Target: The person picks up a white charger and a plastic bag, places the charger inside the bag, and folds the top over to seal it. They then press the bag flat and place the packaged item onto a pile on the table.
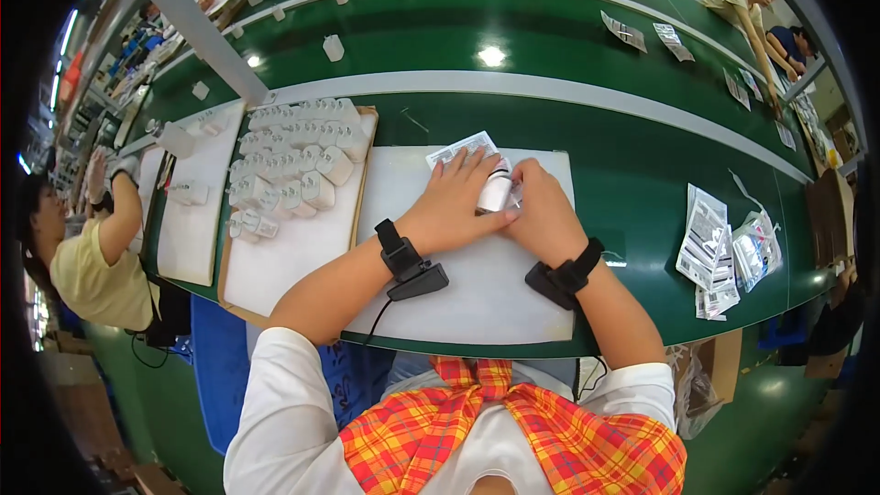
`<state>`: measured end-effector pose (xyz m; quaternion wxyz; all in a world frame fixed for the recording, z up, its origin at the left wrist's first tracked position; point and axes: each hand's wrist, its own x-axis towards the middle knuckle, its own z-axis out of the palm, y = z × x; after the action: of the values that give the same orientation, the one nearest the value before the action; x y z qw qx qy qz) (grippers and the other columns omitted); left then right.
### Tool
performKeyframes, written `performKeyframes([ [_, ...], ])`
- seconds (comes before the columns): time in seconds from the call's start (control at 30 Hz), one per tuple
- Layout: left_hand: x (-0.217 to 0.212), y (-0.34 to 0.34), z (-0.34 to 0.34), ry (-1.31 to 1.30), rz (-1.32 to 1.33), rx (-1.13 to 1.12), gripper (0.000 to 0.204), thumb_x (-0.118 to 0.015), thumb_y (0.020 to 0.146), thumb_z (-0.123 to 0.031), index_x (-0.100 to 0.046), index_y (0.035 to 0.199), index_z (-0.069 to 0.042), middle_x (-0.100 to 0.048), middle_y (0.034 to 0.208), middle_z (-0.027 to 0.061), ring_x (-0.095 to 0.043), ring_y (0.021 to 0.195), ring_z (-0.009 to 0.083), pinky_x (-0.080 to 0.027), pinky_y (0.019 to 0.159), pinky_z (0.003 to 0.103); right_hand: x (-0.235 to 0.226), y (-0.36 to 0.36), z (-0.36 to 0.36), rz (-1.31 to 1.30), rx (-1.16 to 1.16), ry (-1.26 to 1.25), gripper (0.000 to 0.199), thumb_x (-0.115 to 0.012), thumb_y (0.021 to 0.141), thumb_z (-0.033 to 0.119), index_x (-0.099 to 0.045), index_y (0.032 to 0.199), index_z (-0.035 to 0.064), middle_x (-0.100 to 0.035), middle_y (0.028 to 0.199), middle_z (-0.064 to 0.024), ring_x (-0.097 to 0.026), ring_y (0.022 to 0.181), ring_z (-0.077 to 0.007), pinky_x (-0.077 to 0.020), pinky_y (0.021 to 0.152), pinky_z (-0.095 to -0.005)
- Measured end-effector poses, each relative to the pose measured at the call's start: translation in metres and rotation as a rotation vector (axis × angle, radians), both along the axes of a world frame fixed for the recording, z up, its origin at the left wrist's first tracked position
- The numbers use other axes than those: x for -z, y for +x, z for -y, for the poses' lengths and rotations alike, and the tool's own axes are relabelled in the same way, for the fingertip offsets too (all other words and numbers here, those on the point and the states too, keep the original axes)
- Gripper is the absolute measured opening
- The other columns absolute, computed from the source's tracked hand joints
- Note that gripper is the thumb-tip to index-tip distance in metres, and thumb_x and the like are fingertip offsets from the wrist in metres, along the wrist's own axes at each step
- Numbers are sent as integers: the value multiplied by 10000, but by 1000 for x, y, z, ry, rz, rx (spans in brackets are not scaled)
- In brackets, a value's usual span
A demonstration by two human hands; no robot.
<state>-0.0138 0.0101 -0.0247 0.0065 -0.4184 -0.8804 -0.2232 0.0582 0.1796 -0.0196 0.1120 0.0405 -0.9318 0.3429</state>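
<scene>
A small white bottle with a dark line around it lies between my hands, partly hidden by fingers, above a white work mat. My left hand presses against its left side, with the thumb along its lower end and the fingers spread. Under those fingertips a silvery printed pouch or sheet shows. My right hand closes on the bottle's right side with curled fingers. Some clear material shows beside the bottle there; what it is I cannot make out.
To the left, a shallow tray bears rows of white bottles. Printed silvery pouches and a clear bag lie at the right. A metal rail crosses behind the mat. A person in yellow works at far left.
</scene>
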Motion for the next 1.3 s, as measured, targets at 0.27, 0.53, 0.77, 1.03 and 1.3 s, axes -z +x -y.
performKeyframes([
  [0.27, 8, -7, 18, 223, -54, 28, 532, -506, 780, 52, -512, 1311, 17, -508, 1371, 263, -440, 1327, 416, -388, 1096, 484, 11, -13, -4, -3, -100, -153, 200, -593, 858, 15, -470, 1015, 24, -555, 850, -173, -567, 780, -330, -482, 687, -387],
  [0.53, -17, -23, 24, 614, 604, 122, 377, -663, 860, -99, -611, 1226, -21, -661, 1163, 133, -618, 1094, 223, -482, 939, 334, -13, 2, -15, 103, -184, -959, 251, -581, 848, -13, -455, 1045, 78, -484, 992, -4, -534, 899, -143, -457, 764, -258],
  [0.77, -8, -28, 14, 559, 661, 13, 365, -701, 910, -303, -639, 1083, 11, -682, 976, 94, -628, 887, 152, -507, 771, 302, -31, 14, -20, 142, -225, -1206, 306, -625, 862, 51, -484, 1131, 83, -500, 1017, -9, -552, 840, -99, -459, 694, -229],
  [1.03, -10, 0, -2, 838, 891, -119, 288, -639, 965, -249, -654, 1002, 37, -673, 882, 76, -601, 831, 126, -492, 746, 274, -6, 6, -28, 447, 32, -727, 166, -594, 943, 130, -629, 1041, 1, -570, 811, -5, -572, 742, -88, -469, 740, -206],
  [1.3, 6, -25, 3, 385, 90, 163, 215, -637, 835, -51, -727, 1030, -68, -693, 953, 99, -553, 882, 265, -474, 833, 351, -4, -8, -72, 13, -118, -234, 245, -524, 897, 2, -687, 1078, -30, -714, 1038, -127, -664, 992, -234, -479, 923, -344],
])
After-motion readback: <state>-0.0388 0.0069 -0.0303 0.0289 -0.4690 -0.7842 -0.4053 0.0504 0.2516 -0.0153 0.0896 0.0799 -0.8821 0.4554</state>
